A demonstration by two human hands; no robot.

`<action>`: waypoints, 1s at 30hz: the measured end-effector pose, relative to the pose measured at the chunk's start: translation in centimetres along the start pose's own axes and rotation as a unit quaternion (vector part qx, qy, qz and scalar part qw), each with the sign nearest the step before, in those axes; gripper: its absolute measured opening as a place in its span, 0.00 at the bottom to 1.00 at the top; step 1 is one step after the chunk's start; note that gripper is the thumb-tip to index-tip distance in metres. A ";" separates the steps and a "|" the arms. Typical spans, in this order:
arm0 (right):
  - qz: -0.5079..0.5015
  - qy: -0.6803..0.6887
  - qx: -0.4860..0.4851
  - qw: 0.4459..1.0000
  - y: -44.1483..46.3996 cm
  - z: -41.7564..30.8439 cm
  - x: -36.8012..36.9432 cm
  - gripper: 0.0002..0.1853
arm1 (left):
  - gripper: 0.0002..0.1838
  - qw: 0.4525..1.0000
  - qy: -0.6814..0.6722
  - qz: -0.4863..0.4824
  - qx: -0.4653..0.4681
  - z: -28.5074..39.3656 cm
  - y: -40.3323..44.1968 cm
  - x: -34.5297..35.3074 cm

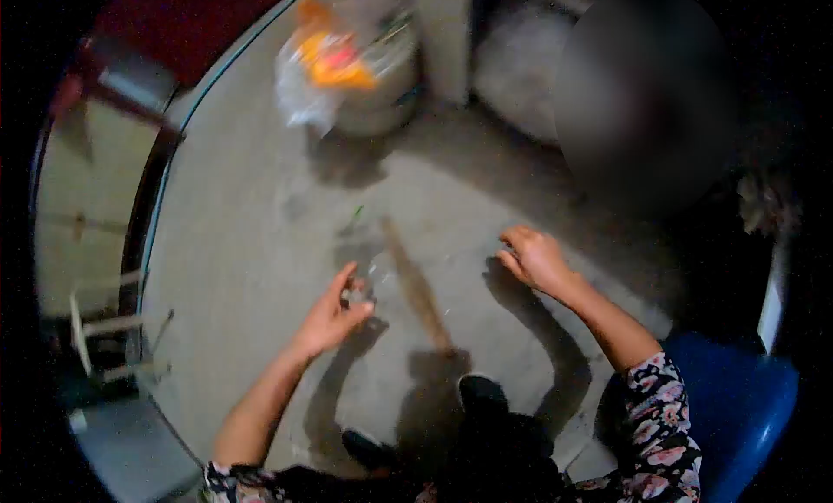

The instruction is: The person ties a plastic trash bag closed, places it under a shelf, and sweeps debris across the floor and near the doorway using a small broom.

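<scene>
My left hand (pixel 334 319) hangs over the concrete floor, thumb and index finger spread apart and the other fingers bent. Small pale glints show beside its fingertips; I cannot make out what they are. To the right, my right hand (pixel 535 258) is held in the air with curved fingers and the thumb apart below them. Nothing I can name is in either hand. Between the hands, lower down, a long brown strip (pixel 416 286) runs across the floor, blurred, perhaps a stick or a stain. A small green bit (pixel 358 212) lies beyond my left hand.
A round grey container (pixel 382 108) stands ahead, with an orange and clear plastic bag (pixel 334 61) on it. A pale sack-like bulk (pixel 516 65) sits at the back right. A blue plastic seat (pixel 746 416) is at my right; a pale frame (pixel 82 334) stands left.
</scene>
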State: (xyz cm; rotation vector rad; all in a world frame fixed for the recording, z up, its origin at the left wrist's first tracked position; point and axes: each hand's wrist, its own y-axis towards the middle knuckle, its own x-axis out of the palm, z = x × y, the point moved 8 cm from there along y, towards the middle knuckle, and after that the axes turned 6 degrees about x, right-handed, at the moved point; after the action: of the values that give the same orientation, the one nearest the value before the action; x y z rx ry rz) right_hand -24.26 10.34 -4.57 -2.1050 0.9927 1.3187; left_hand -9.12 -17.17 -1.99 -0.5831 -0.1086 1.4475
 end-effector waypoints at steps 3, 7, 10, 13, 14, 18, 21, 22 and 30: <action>-0.087 0.068 0.003 0.994 -2.4 -4.7 5.8 0.20 | 0.39 0.996 0.047 0.068 -0.029 -3.4 -5.3 -4.7; -0.098 0.008 -0.025 0.995 0.1 -7.2 3.0 0.34 | 0.36 0.983 0.073 0.130 -0.105 1.5 -10.3 -7.3; -0.150 -0.073 0.021 0.986 0.2 -9.0 4.7 0.50 | 0.35 0.978 0.127 0.122 -0.117 0.6 -15.1 -7.8; -0.168 -0.076 0.052 0.981 -0.7 -9.3 6.6 0.46 | 0.35 0.972 0.167 0.088 -0.136 -0.9 -16.9 -6.7; -0.170 -0.090 0.052 0.980 -0.7 -9.0 6.9 0.46 | 0.35 0.976 0.157 0.093 -0.120 -1.9 -16.4 -6.2; -0.105 0.093 0.068 0.988 -1.2 -4.1 7.8 0.35 | 0.35 0.986 0.118 0.087 -0.082 -5.9 -12.1 -1.5; -0.009 0.174 0.019 0.985 -0.9 -0.8 6.2 0.30 | 0.34 0.992 0.085 0.095 -0.019 -8.0 -11.7 1.4; -0.003 0.217 0.035 0.976 -0.8 1.0 5.8 0.29 | 0.33 0.990 0.118 0.077 -0.019 -8.2 -11.9 2.0; -0.053 0.170 0.185 0.967 -2.1 4.4 11.3 0.28 | 0.30 0.985 -0.025 0.151 -0.080 -11.6 -15.7 4.3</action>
State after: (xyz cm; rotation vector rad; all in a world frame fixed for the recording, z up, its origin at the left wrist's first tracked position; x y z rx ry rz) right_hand -21.93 11.01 -16.64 -2.0879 1.1403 0.6667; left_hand 10.46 -16.81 -6.27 -0.7185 -0.1828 1.7599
